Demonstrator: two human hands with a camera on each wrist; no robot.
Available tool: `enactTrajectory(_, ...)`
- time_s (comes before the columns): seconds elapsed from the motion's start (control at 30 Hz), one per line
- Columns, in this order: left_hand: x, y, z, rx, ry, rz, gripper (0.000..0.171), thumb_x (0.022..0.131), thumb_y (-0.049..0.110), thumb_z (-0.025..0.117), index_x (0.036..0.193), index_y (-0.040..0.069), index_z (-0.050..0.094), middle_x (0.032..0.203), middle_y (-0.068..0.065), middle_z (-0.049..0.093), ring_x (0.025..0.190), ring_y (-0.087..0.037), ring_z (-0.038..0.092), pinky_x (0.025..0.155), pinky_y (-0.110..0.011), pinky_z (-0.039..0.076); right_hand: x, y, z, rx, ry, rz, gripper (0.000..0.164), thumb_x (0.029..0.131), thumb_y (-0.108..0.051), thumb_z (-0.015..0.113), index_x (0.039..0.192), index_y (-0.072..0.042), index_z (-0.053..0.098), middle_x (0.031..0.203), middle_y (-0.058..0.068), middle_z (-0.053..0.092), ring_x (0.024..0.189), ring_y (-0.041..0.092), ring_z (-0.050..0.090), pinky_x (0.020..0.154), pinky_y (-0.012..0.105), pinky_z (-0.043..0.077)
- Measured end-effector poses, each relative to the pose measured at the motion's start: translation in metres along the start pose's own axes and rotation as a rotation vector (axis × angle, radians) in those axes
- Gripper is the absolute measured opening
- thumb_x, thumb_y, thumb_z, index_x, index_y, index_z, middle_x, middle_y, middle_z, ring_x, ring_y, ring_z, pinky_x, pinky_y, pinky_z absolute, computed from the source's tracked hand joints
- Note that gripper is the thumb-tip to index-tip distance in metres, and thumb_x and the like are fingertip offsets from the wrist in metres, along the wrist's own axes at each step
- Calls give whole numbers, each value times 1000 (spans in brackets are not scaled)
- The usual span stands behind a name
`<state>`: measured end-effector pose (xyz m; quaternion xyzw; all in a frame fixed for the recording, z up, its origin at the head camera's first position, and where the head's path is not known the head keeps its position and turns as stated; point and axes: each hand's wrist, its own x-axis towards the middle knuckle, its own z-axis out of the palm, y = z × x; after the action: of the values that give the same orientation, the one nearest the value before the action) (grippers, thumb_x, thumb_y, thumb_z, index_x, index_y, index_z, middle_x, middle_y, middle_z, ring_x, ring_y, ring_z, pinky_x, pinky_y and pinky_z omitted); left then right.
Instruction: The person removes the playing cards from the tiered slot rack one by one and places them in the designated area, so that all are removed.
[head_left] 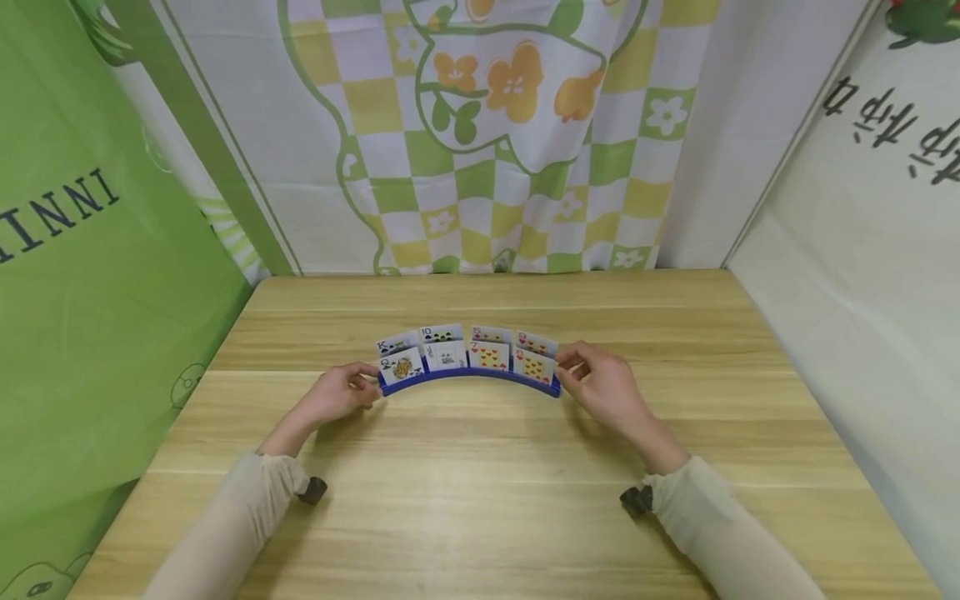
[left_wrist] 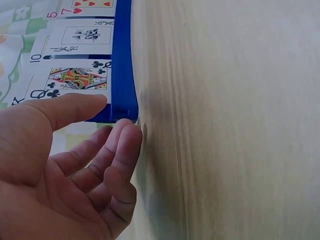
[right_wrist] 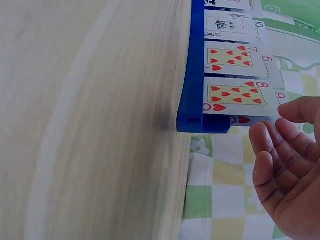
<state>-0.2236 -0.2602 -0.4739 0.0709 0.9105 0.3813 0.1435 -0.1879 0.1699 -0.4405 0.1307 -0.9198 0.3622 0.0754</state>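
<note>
A curved blue card holder (head_left: 470, 372) stands on the table with playing cards in two rows. In front are a queen of clubs (left_wrist: 77, 79), a joker (head_left: 446, 357), a seven of hearts (right_wrist: 230, 57) and an eight of hearts (right_wrist: 235, 95). Behind them show a king (head_left: 395, 342), a ten (head_left: 441, 332), a five (head_left: 491, 334) and a nine of hearts (head_left: 537, 342). My left hand (head_left: 343, 392) is at the holder's left end, thumb over the queen's edge, loosely bent fingertips by the corner. At the right end, my right hand (head_left: 606, 385) has relaxed fingers, its thumb tip by the nine's corner.
The wooden table (head_left: 465, 492) reaches back to a patterned curtain (head_left: 510, 208). Green cloth (head_left: 112, 275) hangs on the left and a pale cloth wall (head_left: 847, 275) on the right. A black wrist device (head_left: 636, 500) sits at the right cuff, another (head_left: 312, 491) at the left.
</note>
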Motion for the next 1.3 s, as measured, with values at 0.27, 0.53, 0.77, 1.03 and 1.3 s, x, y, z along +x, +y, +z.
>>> enactTrajectory(0.27, 3, 0, 4, -2, 7, 3, 48, 91, 19, 70, 132, -2, 57, 103, -16, 72, 75, -16, 69, 69, -29, 52, 2, -4, 2, 1, 9, 4, 16, 92, -18, 69, 106, -10, 69, 96, 7, 75, 81, 20, 70, 71, 37, 57)
enactTrajectory(0.53, 6, -1, 7, -30, 17, -10, 44, 93, 15, 68, 130, -6, 56, 99, -16, 72, 73, -15, 67, 66, -29, 51, 2, -4, 4, -21, 17, 15, 16, 93, -22, 69, 105, -11, 69, 96, 6, 75, 82, 21, 70, 71, 38, 57)
enactTrajectory(0.77, 7, -3, 9, -28, 29, -23, 43, 91, 14, 68, 128, -7, 58, 97, -15, 70, 72, -16, 66, 65, -28, 51, 3, -2, 7, -35, 19, 13, 15, 93, -22, 69, 104, -11, 69, 95, 6, 75, 80, 20, 70, 71, 38, 57)
enactTrajectory(1.03, 7, -5, 12, -51, 33, -57, 41, 92, 17, 69, 126, -4, 59, 97, -12, 69, 73, -16, 64, 65, -28, 50, 3, -2, 9, -26, 16, 16, 14, 92, -20, 71, 103, -11, 69, 95, 6, 75, 78, 18, 70, 71, 36, 58)
enactTrajectory(1.3, 5, -2, 13, -62, 31, -74, 39, 93, 19, 68, 125, -1, 60, 97, -11, 68, 73, -16, 63, 65, -27, 49, 2, -3, 9, -49, 27, 1, 12, 92, -18, 71, 101, -10, 69, 94, 8, 76, 77, 19, 71, 72, 39, 58)
